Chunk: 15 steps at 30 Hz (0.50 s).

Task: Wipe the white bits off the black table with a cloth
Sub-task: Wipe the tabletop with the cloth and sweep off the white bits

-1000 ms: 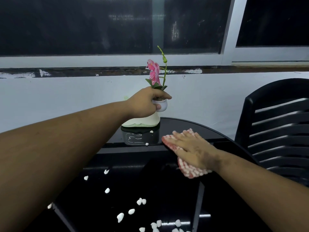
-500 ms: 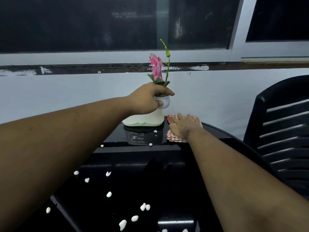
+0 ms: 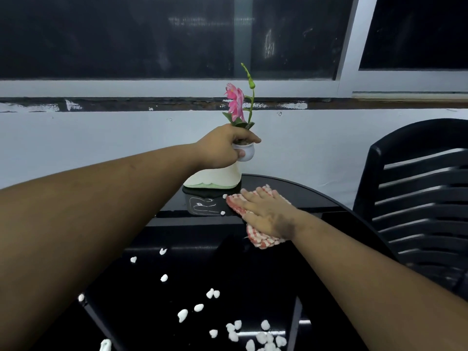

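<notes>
My right hand (image 3: 266,214) lies flat with straight fingers on a red-and-white checked cloth (image 3: 263,239), pressing it onto the black table (image 3: 316,201) near its far edge. My left hand (image 3: 222,148) grips a small white flower pot (image 3: 247,152) with a pink flower (image 3: 234,102), held up above a cream and green tissue box (image 3: 215,179) at the table's back. Several white bits (image 3: 182,314) are scattered over the near part of the table. A few more white bits (image 3: 222,212) sit just left of the cloth.
A black plastic chair (image 3: 417,198) stands to the right of the table. A white wall (image 3: 101,140) with dark windows (image 3: 121,34) runs close behind the table's far edge.
My right hand has drawn the cloth back from the far edge beside the box toward me and to the right. My left hand still holds the flower pot up.
</notes>
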### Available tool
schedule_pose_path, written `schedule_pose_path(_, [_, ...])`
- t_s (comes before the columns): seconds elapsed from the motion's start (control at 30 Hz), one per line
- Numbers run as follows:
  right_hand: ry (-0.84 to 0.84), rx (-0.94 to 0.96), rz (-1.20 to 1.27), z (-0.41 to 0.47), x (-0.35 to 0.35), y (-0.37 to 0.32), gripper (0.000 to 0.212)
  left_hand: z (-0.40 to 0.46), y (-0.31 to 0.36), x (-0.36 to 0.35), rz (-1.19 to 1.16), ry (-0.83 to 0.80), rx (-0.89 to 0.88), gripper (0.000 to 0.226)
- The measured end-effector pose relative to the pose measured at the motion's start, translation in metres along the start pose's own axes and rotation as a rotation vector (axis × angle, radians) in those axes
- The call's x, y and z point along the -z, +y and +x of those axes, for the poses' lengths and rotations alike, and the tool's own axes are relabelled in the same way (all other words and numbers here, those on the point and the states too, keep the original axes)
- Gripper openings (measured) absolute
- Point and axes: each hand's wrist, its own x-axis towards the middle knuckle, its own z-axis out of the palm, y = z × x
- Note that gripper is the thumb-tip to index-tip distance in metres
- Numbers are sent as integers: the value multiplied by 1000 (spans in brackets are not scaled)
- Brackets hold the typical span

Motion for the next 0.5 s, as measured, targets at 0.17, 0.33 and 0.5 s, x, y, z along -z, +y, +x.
schedule_pose_path(0.17, [31,142,-42,-41,1,-24,56,0,4,-10,-33,-18,6,47])
schedule_pose_path(0.33, [39,173,24,-87,-5,-35,59,7,7,-23,-21,-30,-1,48])
schedule_pose_path(0.5, [49,14,128,-117,-6,-35,58,18,4,-43,-51,-50,17,49])
